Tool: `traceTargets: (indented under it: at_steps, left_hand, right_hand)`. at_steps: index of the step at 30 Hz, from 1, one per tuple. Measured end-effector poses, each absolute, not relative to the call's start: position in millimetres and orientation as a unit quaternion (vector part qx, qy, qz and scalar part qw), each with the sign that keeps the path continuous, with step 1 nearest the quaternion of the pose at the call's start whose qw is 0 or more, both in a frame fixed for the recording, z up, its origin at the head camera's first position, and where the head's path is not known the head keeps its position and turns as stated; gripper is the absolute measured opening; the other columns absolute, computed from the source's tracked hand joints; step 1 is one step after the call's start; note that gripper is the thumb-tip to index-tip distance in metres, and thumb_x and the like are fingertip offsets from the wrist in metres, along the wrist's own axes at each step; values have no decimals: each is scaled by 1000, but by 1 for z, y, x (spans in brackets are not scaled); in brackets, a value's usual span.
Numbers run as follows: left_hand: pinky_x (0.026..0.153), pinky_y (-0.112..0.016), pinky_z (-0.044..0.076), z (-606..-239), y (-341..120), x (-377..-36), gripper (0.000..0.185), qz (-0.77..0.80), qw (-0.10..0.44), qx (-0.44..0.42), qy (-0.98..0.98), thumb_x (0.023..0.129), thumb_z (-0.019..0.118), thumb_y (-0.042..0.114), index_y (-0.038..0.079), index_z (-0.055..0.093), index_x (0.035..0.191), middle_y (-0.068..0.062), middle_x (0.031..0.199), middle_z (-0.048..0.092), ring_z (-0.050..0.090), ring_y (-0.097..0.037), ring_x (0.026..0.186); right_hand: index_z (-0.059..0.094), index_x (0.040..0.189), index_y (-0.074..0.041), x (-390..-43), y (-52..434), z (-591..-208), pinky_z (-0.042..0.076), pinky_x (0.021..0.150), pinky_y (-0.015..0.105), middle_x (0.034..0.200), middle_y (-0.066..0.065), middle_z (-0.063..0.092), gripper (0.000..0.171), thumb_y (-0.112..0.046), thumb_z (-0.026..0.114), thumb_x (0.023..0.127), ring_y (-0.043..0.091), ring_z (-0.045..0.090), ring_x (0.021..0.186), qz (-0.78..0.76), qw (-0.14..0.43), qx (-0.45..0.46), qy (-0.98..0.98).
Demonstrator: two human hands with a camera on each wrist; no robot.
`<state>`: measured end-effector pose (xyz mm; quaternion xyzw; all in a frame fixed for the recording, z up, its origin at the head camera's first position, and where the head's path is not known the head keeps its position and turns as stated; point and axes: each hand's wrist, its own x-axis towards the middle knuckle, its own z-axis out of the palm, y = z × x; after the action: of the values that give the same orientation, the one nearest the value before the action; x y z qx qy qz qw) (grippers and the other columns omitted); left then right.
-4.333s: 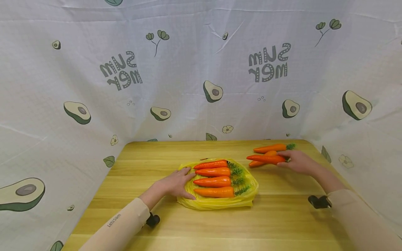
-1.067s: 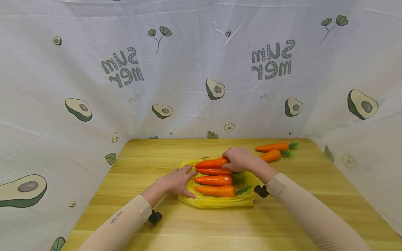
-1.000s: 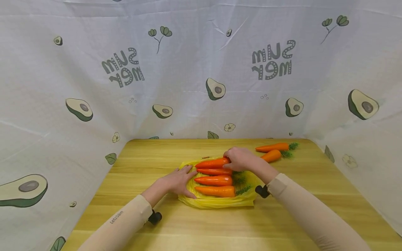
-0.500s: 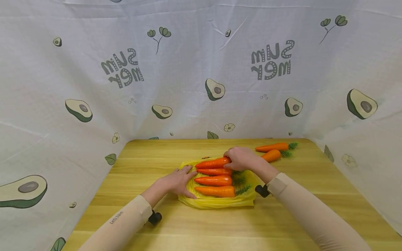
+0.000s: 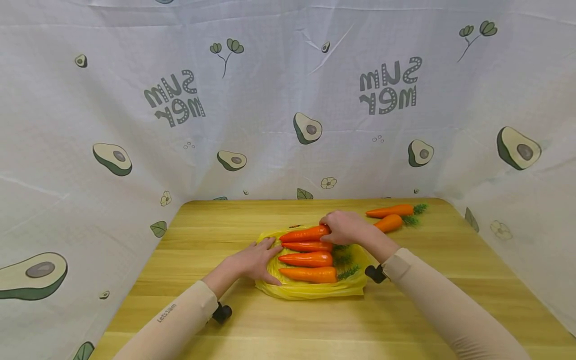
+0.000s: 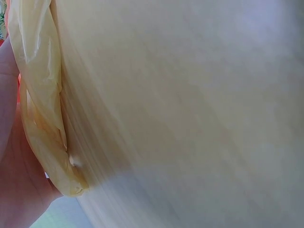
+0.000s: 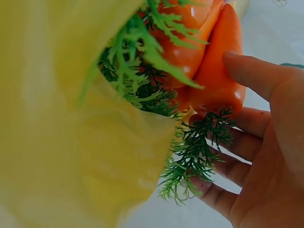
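My right hand [image 5: 345, 227] pinches a red-orange carrot [image 5: 303, 234] near its leafy end, between thumb and fingers. The carrot lies at the back of the open yellow plastic bag [image 5: 315, 291], tip to the left. In the right wrist view, its green top hangs below the fingers of the right hand [image 7: 266, 142], with other carrots beside it. In front, a red carrot [image 5: 306, 246], another red carrot [image 5: 307, 259] and an orange carrot [image 5: 310, 274] lie side by side. My left hand [image 5: 255, 261] rests on the bag's left edge with fingers spread.
At the back right of the wooden table [image 5: 279, 325], an orange carrot [image 5: 391, 211] lies behind another orange carrot [image 5: 389, 223], which my right forearm partly covers. A white patterned cloth [image 5: 261, 100] hangs behind and along both sides.
My right hand has carried the red-orange carrot from the back right of the table leftward into the bag. Over the last second both hands have stayed almost still.
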<state>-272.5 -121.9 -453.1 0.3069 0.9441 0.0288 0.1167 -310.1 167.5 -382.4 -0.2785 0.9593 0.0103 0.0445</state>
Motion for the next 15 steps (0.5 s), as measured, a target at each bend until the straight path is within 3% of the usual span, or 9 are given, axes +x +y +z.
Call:
traceTargets:
  at_steps: [7,15]
  left_hand:
    - [121,-58,25,-453,-123,-272,105,27,121,304,945,78,66,77,18,33,159,-17,167,20,22,-35,154]
    - [121,-58,24,-452,-123,-272,106,28,123,306,944,78,65,78,19,32,159,-17,167,19,21,-34,154]
  right_hand:
    - [67,129,-11,-309,165,-382,56,84,47,123,9,68,48,-42,72,92,25,65,106,4,45,-275,960]
    - [64,134,-7,-305,174,-372,53,96,50,133,15,65,54,-42,70,93,32,64,116,-45,31,-285,957]
